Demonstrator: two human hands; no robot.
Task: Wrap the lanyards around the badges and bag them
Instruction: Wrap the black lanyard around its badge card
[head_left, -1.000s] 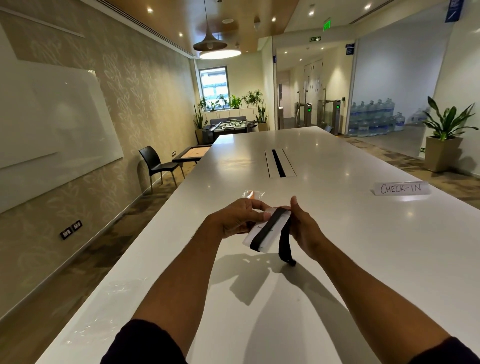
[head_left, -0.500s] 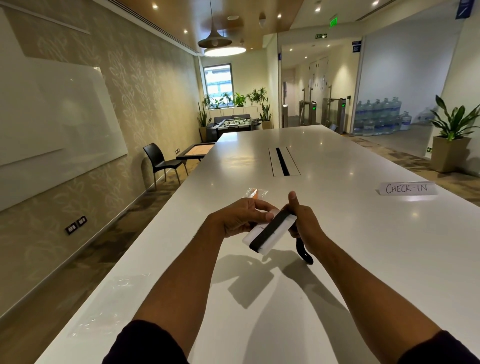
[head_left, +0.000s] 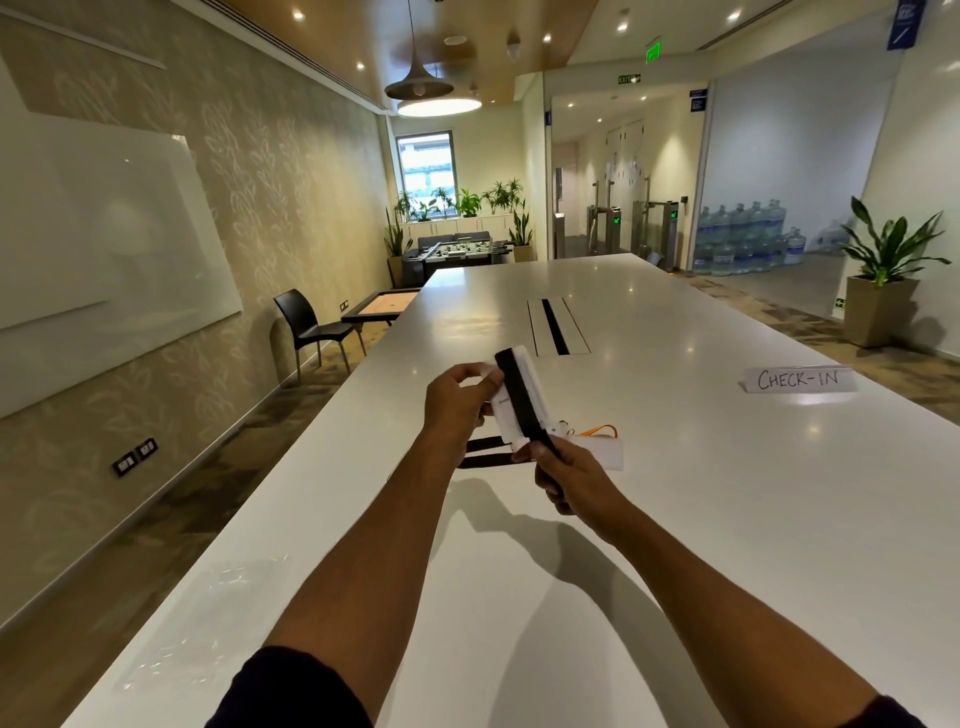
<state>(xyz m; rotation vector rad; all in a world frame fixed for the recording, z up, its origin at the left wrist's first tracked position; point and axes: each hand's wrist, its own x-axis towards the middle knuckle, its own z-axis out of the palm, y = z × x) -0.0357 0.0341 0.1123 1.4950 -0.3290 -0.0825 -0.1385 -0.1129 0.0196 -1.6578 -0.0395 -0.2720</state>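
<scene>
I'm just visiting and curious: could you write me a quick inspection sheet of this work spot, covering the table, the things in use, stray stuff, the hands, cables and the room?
Surface: long white table, glossy, with a cable slot in the middle.
Job's things: white badge held above the table, black lanyard running along its face; a second badge with an orange lanyard lies on the table behind it; clear bags lie near the left edge.
Clutter: CHECK-IN sign standing at right.
Hands: left hand grips the badge; right hand pinches the lanyard at the badge's lower end.
Cables: nothing seen.
Surroundings: whiteboard, black chair, potted plant, water bottles.
</scene>
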